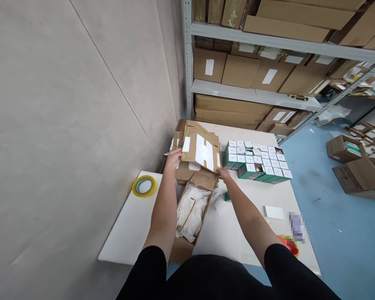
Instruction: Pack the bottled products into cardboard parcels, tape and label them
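**Both hands on a flattened carton above an open one**

On my head feed, the flattened carton [200, 150] sits at the far end of the table, raised over the open carton's far flaps. It is brown card with strips of tape and white labels. My left hand [174, 158] is curled around its left edge, and my right hand [223, 175] pinches its near right corner; both look closed on the card.

The open carton [190, 212] lies nearer me, below my arms, with its flaps splayed and crumpled white wrapping [190, 212] filling it. To the right, just beside my right hand, stands a block of green boxes [256, 164] with white tops, packed in rows, with gaps showing in the top layer.

A white card [273, 212] lies on the white table [237, 233] nearer me, and a red object [289, 246] sits at the near right, beside a pixelated item [296, 227] that I can't make out. A tape roll [144, 186] lies at the left, against the wall [81, 104]. Shelves of labeled cartons [237, 71] rise beyond the table, and more opened cartons [343, 149] sit on the blue floor [331, 233] to the right.
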Demonstrator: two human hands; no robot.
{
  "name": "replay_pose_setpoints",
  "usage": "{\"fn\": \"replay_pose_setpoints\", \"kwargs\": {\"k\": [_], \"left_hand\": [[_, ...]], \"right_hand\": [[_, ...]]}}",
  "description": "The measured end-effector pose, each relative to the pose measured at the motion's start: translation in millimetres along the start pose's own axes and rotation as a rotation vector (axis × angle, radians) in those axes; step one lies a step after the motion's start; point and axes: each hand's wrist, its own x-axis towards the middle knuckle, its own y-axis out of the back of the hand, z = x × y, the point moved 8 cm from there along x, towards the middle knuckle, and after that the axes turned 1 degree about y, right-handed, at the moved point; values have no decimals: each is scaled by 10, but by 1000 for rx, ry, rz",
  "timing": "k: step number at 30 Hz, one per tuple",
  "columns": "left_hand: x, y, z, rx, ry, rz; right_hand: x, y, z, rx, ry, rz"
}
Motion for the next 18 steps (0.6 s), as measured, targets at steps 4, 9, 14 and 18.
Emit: {"fn": "replay_pose_setpoints", "kwargs": {"k": [4, 9, 14, 18], "left_hand": [[-30, 65, -47, -23, 27, 13], [-38, 201, -98, -18, 115, 26], [-89, 260, -204, -83, 219, -15], [-186, 307, -273, -76, 261, -31]], "right_hand": [[0, 64, 74, 126, -155, 71], [31, 194, -12, 254, -227, 32], [35, 342, -187, 343, -254, -88], [57, 505, -364, 385, -250, -178]]}}
